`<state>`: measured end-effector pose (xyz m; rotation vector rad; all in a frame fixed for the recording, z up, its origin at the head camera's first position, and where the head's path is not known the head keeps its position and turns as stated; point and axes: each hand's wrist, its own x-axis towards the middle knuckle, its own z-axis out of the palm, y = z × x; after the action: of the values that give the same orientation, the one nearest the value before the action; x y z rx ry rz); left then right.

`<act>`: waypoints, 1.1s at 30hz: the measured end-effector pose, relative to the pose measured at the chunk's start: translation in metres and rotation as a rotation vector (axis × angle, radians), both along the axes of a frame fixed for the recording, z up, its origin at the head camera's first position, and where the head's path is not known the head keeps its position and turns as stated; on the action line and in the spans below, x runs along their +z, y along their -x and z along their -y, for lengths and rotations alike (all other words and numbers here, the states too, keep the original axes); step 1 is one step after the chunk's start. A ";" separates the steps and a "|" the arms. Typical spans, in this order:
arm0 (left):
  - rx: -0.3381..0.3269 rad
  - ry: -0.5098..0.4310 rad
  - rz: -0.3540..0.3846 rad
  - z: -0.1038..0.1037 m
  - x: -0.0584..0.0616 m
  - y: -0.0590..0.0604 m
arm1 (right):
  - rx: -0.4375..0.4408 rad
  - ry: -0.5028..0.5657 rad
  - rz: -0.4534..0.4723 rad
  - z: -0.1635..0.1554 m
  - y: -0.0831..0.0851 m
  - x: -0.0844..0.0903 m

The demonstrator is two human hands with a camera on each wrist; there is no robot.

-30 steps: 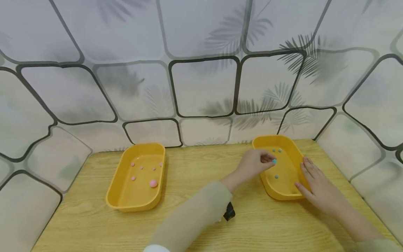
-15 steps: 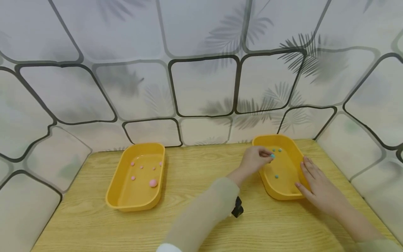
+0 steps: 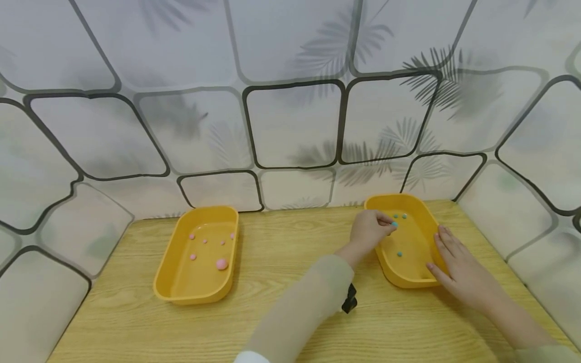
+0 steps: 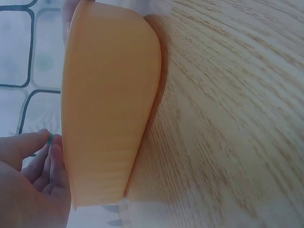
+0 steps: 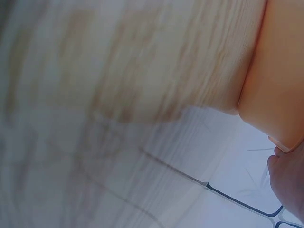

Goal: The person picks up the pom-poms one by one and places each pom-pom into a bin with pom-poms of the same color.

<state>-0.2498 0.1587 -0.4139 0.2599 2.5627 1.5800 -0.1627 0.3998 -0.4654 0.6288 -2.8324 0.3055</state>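
Observation:
My left hand (image 3: 368, 231) pinches a small teal ball (image 3: 394, 225) between thumb and fingertips, over the left side of the right yellow tray (image 3: 390, 276). In the left wrist view the teal ball (image 4: 49, 138) shows as a sliver between the fingertips, beside the tray's rim. Two small teal balls (image 3: 404, 216) lie near the tray's far end, and another teal ball (image 3: 399, 254) lies closer to me. With its fingers straight, my right hand (image 3: 464, 271) rests against the tray's right rim. Only part of the right hand (image 5: 288, 178) appears in the right wrist view.
Left of the middle stands a second yellow tray (image 3: 170, 292). It holds a larger pink ball (image 3: 221, 264) and several small pink balls (image 3: 192, 257). The wood-grain table (image 3: 281, 252) meets patterned walls (image 3: 295, 126) at the back and both sides. A black object (image 3: 349, 299) shows beside the left sleeve.
The left hand has shifted slightly up and away with the teal ball, and its forearm has swung to the right. The right hand stays at the tray's rim.

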 end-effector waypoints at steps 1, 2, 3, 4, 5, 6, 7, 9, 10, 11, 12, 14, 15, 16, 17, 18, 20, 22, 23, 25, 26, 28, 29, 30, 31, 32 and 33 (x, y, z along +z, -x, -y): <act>0.005 -0.006 0.004 0.000 0.000 0.000 | 0.000 -0.002 -0.003 0.000 0.000 0.000; 0.008 -0.011 0.007 0.000 -0.001 0.000 | 0.001 -0.003 -0.006 0.000 0.000 -0.001; 0.011 -0.016 0.008 0.000 -0.001 0.000 | 0.002 -0.003 -0.008 0.000 0.001 -0.001; 0.014 -0.021 0.010 0.000 -0.001 0.000 | 0.002 -0.004 -0.010 0.000 0.001 -0.001; 0.016 -0.027 0.010 0.000 -0.001 0.000 | 0.002 -0.004 -0.012 0.000 0.001 -0.001; 0.016 -0.031 0.009 0.001 -0.001 0.001 | 0.002 -0.004 -0.013 0.000 0.001 -0.001; 0.014 -0.035 0.012 0.001 -0.002 0.001 | 0.003 -0.004 -0.014 0.000 0.001 -0.001; 0.014 -0.034 0.008 0.002 -0.003 0.002 | 0.003 -0.004 -0.014 0.000 0.001 -0.001; 0.013 -0.040 0.009 0.002 -0.003 0.002 | 0.002 -0.003 -0.015 -0.001 0.001 -0.001; 0.012 -0.046 0.010 0.003 -0.003 0.002 | 0.002 -0.003 -0.015 -0.001 0.001 -0.001; 0.010 -0.048 0.009 0.003 -0.003 0.002 | 0.002 -0.003 -0.015 -0.001 0.001 -0.002; 0.001 -0.063 0.009 0.005 -0.003 0.001 | 0.002 -0.004 -0.015 -0.001 0.001 -0.002; -0.006 -0.075 0.010 0.006 -0.003 0.001 | 0.002 -0.005 -0.016 -0.001 0.001 -0.001; -0.018 -0.082 0.009 0.007 -0.003 0.000 | 0.002 -0.006 -0.018 -0.001 0.001 -0.001; -0.030 -0.090 0.008 0.009 -0.003 -0.001 | 0.003 -0.007 -0.018 -0.001 0.001 -0.001; -0.042 -0.099 0.007 0.010 -0.003 -0.001 | 0.003 -0.008 -0.018 -0.001 0.001 -0.001; -0.067 -0.124 0.010 0.013 -0.004 -0.003 | 0.002 -0.011 -0.021 -0.001 0.001 -0.001; -0.089 -0.150 0.016 0.017 -0.005 -0.004 | 0.000 -0.013 -0.020 -0.001 0.001 -0.001; -0.095 -0.163 0.019 0.019 -0.005 -0.005 | -0.002 -0.014 -0.018 0.000 0.001 -0.001; -0.103 -0.182 0.024 0.022 -0.007 -0.007 | -0.005 -0.016 -0.012 0.000 0.001 0.000; -0.106 -0.185 0.023 0.023 -0.007 -0.008 | -0.006 -0.017 -0.007 0.000 0.000 0.000; -0.114 -0.183 0.017 0.026 -0.008 -0.011 | -0.008 -0.018 0.001 0.000 0.000 0.000; -0.119 -0.182 0.014 0.028 -0.008 -0.012 | -0.009 -0.018 0.006 0.000 0.000 0.001; -0.121 -0.183 0.019 0.029 -0.008 -0.013 | -0.009 -0.019 0.008 0.000 0.000 0.001; -0.126 -0.182 0.022 0.031 -0.008 -0.015 | -0.010 -0.020 0.009 0.000 -0.001 0.001; -0.130 -0.178 0.023 0.033 -0.008 -0.016 | -0.010 -0.022 0.008 0.001 -0.001 0.002; -0.131 -0.180 0.030 0.035 -0.008 -0.018 | -0.010 -0.025 0.005 0.001 -0.001 0.002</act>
<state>-0.2322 0.1237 -0.4217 0.4089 2.3312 1.7519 -0.1621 0.3988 -0.4636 0.6199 -2.8475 0.2705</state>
